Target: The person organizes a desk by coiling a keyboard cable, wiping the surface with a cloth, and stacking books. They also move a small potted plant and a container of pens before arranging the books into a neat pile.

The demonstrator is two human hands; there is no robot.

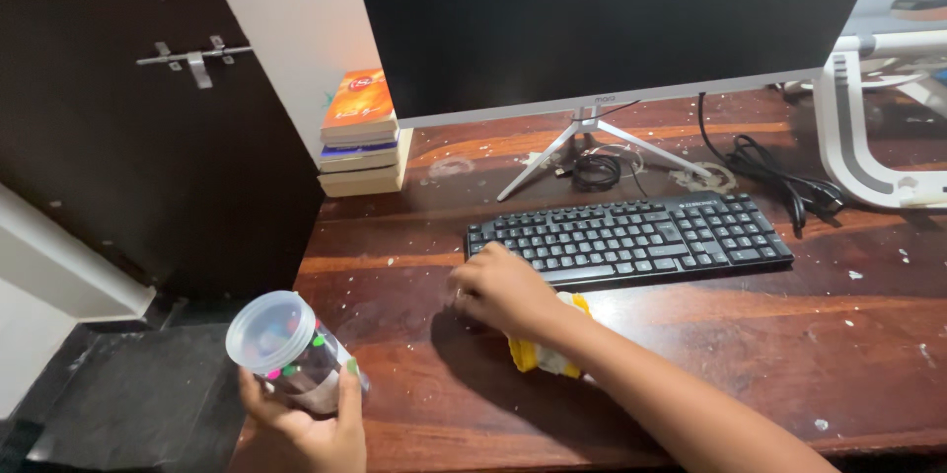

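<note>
Yellow cloth [541,353] sits pinned on the wooden desk [710,355] under the right hand [503,291], fingers curled down onto it, while the left hand [306,424] wraps the lidded plastic jar [286,350] off the edge.

The yellow cloth [541,353] at lower centre is largely hidden by the right hand [503,291], the monitor [612,19] is cut off by the top edge, and the jar [291,350] contents cannot be made out.
</note>
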